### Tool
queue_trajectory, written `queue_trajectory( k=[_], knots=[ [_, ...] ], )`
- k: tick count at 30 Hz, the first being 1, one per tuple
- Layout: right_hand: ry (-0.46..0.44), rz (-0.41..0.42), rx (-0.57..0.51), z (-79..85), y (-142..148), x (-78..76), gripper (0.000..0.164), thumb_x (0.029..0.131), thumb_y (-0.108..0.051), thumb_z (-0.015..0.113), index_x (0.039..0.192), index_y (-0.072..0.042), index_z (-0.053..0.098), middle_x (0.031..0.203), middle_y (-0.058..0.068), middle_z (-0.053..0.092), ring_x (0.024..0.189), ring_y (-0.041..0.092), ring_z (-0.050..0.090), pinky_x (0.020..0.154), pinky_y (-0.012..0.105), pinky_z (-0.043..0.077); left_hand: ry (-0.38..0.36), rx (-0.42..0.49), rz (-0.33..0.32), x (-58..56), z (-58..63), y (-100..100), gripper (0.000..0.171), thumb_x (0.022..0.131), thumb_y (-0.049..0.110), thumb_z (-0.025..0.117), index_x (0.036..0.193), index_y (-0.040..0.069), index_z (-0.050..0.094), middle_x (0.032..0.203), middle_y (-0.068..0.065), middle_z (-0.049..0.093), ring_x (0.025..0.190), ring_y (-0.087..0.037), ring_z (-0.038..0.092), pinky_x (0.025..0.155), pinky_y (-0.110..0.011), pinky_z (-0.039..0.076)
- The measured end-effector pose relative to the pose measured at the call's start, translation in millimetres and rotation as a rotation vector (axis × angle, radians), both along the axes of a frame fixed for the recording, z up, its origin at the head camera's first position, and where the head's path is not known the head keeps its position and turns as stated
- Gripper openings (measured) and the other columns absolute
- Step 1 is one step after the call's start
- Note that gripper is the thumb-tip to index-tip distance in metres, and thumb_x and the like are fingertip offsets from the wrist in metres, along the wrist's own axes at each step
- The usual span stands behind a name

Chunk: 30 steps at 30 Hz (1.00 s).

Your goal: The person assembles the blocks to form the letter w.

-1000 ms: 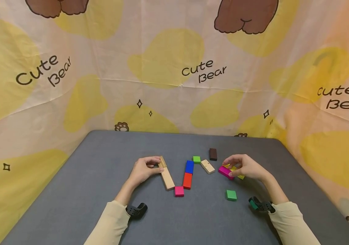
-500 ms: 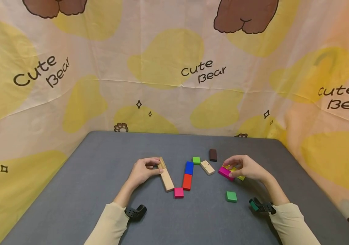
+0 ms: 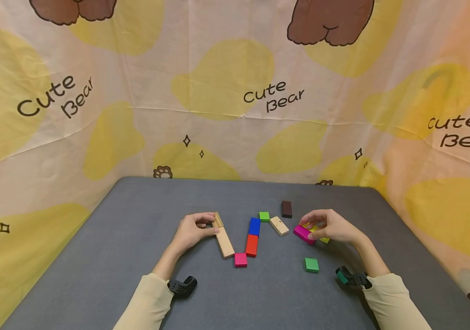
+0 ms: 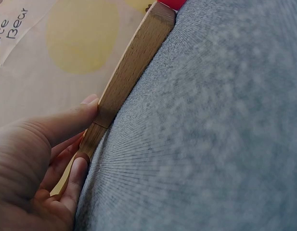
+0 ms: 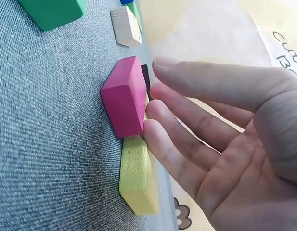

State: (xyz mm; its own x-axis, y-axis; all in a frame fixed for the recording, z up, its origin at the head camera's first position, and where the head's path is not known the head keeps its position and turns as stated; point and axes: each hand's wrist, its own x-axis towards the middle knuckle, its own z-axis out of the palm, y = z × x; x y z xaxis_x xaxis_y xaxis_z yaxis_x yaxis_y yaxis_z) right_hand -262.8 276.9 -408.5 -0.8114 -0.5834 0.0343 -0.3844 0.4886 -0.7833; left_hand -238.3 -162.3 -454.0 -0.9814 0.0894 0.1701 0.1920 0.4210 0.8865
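- Head view: the left hand (image 3: pixel 191 230) is pinching the small wooden block (image 3: pixel 217 220), which is lying end to end with the long wooden block (image 3: pixel 225 243) on the gray surface (image 3: pixel 259 298).
- Head view: the pink block (image 3: pixel 240 260) is sitting just beside the long one's near end; the red block (image 3: pixel 251 245) and blue block (image 3: pixel 254 226) are running end to end away from it, the lime block (image 3: pixel 264 217) sitting by the blue one's far end.
- Head view: the right hand (image 3: pixel 327 225) is hovering over the magenta block (image 3: pixel 303 233) and yellow block (image 3: pixel 324 239); the pale block (image 3: pixel 279 226), brown block (image 3: pixel 286 209) and green block (image 3: pixel 311 265) are lying nearby.
- Left wrist view: the left grip is closing thumb and finger around the small wooden block, the thumb reaching its joint with the long one.
- Right wrist view: the right grip is staying loose, fingers extending beside the magenta block, thumb standing apart; whether fingertips are touching it, I cannot tell.
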Motion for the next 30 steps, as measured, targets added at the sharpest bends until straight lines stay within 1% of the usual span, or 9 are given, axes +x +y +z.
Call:
queue_trajectory(
  k=[6,12,16,20,25,30],
  knots=[
    [-0.032,0.012,-0.005,0.0,-1,0.6,0.041,0.080,-0.003,0.080,0.119,-0.001,0.066,0.113,0.015,0.065,0.102,0.035,0.060,0.076,0.033,0.055,-0.004,0.004,0.009,-0.8,-0.8,-1,0.031,0.075,0.019,0.089,0.103,0.013,0.077,0.119,0.005,0.067,0.111,-0.012,0.060,0.092,-0.035,0.050],
    [-0.090,0.015,0.013,2.4,-4,3.3,0.046,0.079,-0.002,0.080,0.122,-0.004,0.066,0.114,0.014,0.064,0.104,0.034,0.057,0.079,0.035,0.054,-0.001,0.008,0.010,-1.0,-2.0,0,0.031,0.075,0.019,0.089,0.102,0.014,0.077,0.118,0.005,0.067,0.110,-0.012,0.061,0.091,-0.034,0.050],
    [-0.116,0.026,0.032,2.8,-4,5.5,0.051,0.077,0.001,0.080,0.126,-0.006,0.065,0.111,0.017,0.061,0.096,0.035,0.057,0.072,0.036,0.055,0.003,0.007,0.008,-0.6,-1.8,0,0.031,0.075,0.019,0.089,0.102,0.013,0.077,0.119,0.004,0.067,0.110,-0.013,0.061,0.091,-0.035,0.050],
    [-0.093,0.036,0.069,0.5,-3,5.7,0.056,0.075,0.002,0.081,0.127,-0.008,0.064,0.104,0.018,0.058,0.091,0.034,0.053,0.064,0.033,0.052,0.004,0.002,0.012,-0.1,-1.8,1,0.030,0.075,0.018,0.089,0.102,0.013,0.077,0.118,0.004,0.068,0.109,-0.013,0.061,0.091,-0.035,0.050],
    [-0.052,0.012,0.099,-5.4,-3,2.6,0.060,0.073,0.002,0.083,0.128,-0.012,0.064,0.099,0.014,0.057,0.091,0.031,0.050,0.061,0.031,0.048,0.004,-0.006,0.018,0.4,-1.4,1,0.030,0.075,0.019,0.088,0.102,0.013,0.077,0.117,0.004,0.068,0.108,-0.013,0.061,0.090,-0.035,0.051],
    [-0.030,0.006,0.124,-8.6,-4,0.3,0.065,0.071,0.006,0.082,0.129,-0.016,0.065,0.097,0.012,0.056,0.085,0.029,0.049,0.057,0.030,0.045,0.007,-0.005,0.021,0.1,-1.1,1,0.030,0.075,0.019,0.089,0.102,0.012,0.077,0.117,0.004,0.068,0.108,-0.013,0.061,0.090,-0.035,0.051]
  ],
)
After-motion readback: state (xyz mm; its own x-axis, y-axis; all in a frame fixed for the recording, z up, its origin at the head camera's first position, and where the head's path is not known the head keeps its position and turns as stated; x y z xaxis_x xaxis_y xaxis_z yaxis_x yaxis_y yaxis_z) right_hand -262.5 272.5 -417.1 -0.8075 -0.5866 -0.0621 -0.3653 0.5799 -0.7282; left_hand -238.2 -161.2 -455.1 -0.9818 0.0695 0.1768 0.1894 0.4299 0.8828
